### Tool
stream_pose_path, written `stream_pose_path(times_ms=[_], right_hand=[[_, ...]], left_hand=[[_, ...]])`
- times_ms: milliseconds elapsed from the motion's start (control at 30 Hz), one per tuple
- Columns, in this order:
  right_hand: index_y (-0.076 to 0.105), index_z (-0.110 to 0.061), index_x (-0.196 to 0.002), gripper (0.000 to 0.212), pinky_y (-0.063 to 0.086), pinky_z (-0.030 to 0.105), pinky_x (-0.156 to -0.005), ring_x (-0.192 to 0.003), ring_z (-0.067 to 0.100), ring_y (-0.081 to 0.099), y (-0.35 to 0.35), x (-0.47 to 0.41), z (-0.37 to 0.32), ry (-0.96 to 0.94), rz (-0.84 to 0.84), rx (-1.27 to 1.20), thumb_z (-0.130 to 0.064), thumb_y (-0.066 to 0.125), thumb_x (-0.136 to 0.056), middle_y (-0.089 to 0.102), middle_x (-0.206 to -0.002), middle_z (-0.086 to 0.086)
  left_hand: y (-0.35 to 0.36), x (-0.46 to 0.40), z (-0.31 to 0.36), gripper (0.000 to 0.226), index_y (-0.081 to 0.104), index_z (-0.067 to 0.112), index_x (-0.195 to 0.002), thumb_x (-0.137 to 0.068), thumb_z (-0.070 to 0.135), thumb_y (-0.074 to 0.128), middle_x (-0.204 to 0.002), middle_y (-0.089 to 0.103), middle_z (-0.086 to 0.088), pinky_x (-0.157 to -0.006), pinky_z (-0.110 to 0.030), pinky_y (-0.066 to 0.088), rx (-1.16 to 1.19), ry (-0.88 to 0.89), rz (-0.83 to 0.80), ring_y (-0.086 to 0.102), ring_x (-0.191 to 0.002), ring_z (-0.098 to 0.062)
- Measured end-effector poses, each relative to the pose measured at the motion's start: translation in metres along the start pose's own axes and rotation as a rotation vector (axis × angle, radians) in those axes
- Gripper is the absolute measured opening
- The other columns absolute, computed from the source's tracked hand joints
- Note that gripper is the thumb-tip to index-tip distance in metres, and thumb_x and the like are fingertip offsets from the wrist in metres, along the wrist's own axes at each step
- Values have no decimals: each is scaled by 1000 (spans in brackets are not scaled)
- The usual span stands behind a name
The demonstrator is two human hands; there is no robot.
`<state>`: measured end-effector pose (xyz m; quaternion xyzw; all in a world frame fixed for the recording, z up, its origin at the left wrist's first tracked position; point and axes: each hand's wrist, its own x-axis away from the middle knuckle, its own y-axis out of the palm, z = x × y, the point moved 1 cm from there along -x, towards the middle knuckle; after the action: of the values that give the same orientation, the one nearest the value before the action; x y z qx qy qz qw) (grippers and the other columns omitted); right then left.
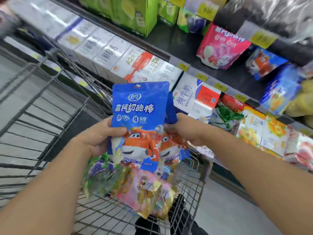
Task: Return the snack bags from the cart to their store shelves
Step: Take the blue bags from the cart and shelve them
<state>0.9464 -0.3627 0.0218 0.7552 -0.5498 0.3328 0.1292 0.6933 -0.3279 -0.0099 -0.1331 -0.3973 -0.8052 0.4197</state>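
My left hand [100, 136] grips the left edge of a blue snack bag [138, 106] printed with an orange cartoon plane, held upright above the wire cart [50, 116]. Behind it is a second blue bag [171, 109] of the same kind, which my right hand [183, 129] pinches at its right side. Several more snack bags [135, 185], purple, pink and gold, lie heaped in the cart's near corner below my hands. Matching blue plane bags [264, 63] stand on the dark shelf at the upper right.
White milk cartons [108, 53] line the lower shelf behind the cart. A pink bag [220, 46] and green boxes [135, 12] sit on the upper shelf. Orange and yellow bags [264, 131] fill the low shelf at right. Yellow price tags [220, 87] run along the shelf edges.
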Motion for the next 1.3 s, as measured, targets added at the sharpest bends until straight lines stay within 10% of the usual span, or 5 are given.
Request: stream_pose_path(times_ms=[233,367,800,1133,1300], right_hand=[[57,-15,-126,27,58,41,-84,-97,23,63,-97,-8,8,-139,269,-452,-16,50,-101,68,-120,11],[62,-27,-117,22,51,49,-93,-112,29,63,-150,-10,42,-193,429,-543,-18,52,-100,69,-123,2],[60,-12,-112,19,58,36,-56,-62,13,71,-308,5,129,-168,977,-746,-19,63,-94,72,-84,-1],[50,-21,-82,22,56,24,-65,-64,1,61,-386,-40,122,-412,1303,-647,-7,63,-92,61,-81,-7],[61,-4,-96,19,56,48,-90,-93,25,68,-416,-51,124,-326,1163,-683,-2,73,-82,67,-103,12]], left_hand=[[51,-73,59,66,71,14,-109,-46,15,90,-104,79,-8,-73,-41,63,-75,309,128,77,-86,-25],[80,-121,58,62,72,13,-108,-47,10,84,-102,79,-9,-71,-41,64,-163,362,155,77,-84,-25],[153,-226,-4,88,73,15,-104,-23,35,100,-105,78,-11,-66,-32,62,-361,255,34,76,-90,-31],[178,-263,-13,90,67,9,-112,-29,22,98,-104,79,-12,-63,-31,61,-368,250,-1,77,-85,-29],[184,-276,-8,75,67,13,-109,-40,-7,88,-104,79,-11,-62,-32,61,-385,249,-23,77,-85,-27]])
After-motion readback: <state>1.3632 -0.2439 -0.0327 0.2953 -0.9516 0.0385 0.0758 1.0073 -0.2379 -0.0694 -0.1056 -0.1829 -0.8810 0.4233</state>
